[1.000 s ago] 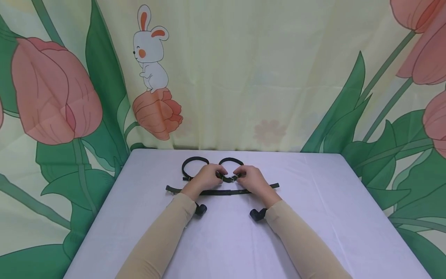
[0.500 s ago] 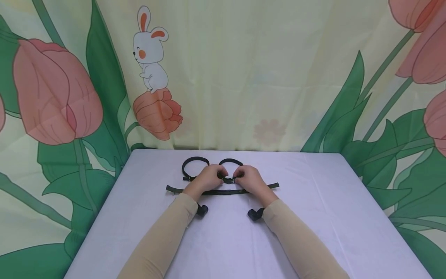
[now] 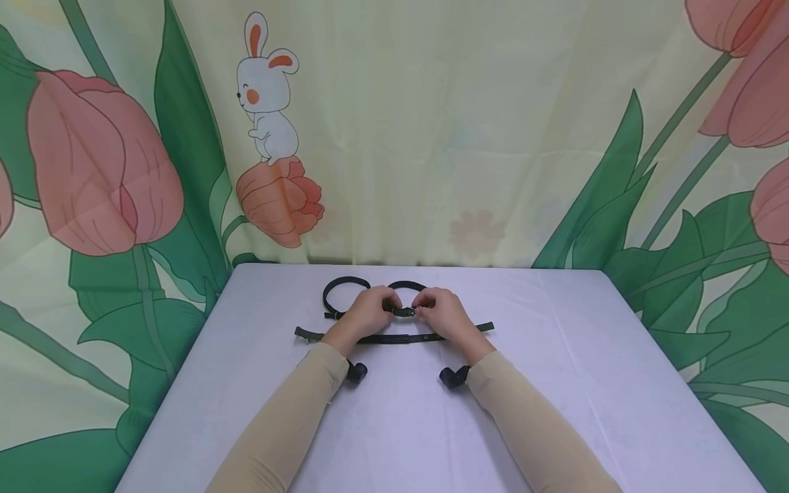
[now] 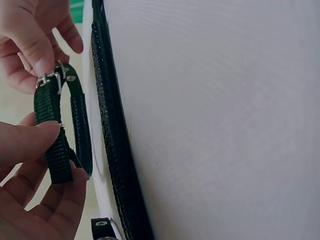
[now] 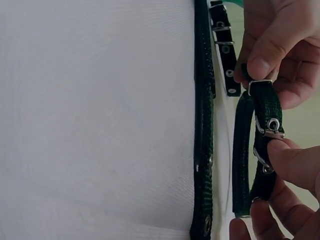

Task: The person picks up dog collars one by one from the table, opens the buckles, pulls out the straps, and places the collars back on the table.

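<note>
Both left hand [image 3: 368, 312] and right hand [image 3: 441, 312]: fingers [image 4: 42, 136] pinch buckled collar [image 4: 47, 104]; looped collar [image 3: 346, 279], straight strap [image 3: 388, 339] on table [image 3: 401, 424].

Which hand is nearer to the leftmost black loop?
Left: the left hand is beside the leftmost black loop, on its right; the right hand is farther right, across the held strap.

The near stretch of the looped black strap [image 3: 403, 312], which had sagged in a bow between the hands, was now drawn nearly straight. The left hand [image 3: 368, 311] and right hand [image 3: 446, 312] had both shifted slightly, either upward or toward the far side; which, could not be told.
</note>
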A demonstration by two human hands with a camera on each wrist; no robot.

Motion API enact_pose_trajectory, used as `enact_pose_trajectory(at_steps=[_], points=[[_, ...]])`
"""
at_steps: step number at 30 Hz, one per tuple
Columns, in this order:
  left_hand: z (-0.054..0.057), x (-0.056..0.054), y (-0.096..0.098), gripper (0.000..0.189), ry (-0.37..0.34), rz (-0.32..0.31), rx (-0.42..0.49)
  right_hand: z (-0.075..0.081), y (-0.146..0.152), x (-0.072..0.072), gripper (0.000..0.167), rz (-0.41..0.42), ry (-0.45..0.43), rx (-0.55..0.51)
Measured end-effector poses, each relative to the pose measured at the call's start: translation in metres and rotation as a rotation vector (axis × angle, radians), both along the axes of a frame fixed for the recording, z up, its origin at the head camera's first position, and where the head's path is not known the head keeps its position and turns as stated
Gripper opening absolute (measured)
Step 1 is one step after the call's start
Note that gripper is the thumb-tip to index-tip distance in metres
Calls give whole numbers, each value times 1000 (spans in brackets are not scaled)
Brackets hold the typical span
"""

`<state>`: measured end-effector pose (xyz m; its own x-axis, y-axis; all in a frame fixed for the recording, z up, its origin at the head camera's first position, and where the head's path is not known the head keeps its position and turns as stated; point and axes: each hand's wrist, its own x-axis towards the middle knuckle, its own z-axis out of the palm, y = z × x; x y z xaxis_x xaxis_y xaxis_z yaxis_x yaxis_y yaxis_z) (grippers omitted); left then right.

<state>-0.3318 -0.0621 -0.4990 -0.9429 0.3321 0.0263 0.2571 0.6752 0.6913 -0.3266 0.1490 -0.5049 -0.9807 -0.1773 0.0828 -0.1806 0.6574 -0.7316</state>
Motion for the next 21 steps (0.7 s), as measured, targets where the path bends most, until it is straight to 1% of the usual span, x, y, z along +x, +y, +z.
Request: enact_pose_trajectory(at_steps=[8, 15, 21], points=[[5, 3, -1, 28, 45, 14, 42, 4, 2, 1, 9, -16, 14, -47], [7, 5, 0, 30, 105, 22, 85, 10, 2, 3, 8, -13, 7, -79], [10, 9, 0, 28, 109, 39, 98, 17, 1, 8, 7, -16, 7, -87]])
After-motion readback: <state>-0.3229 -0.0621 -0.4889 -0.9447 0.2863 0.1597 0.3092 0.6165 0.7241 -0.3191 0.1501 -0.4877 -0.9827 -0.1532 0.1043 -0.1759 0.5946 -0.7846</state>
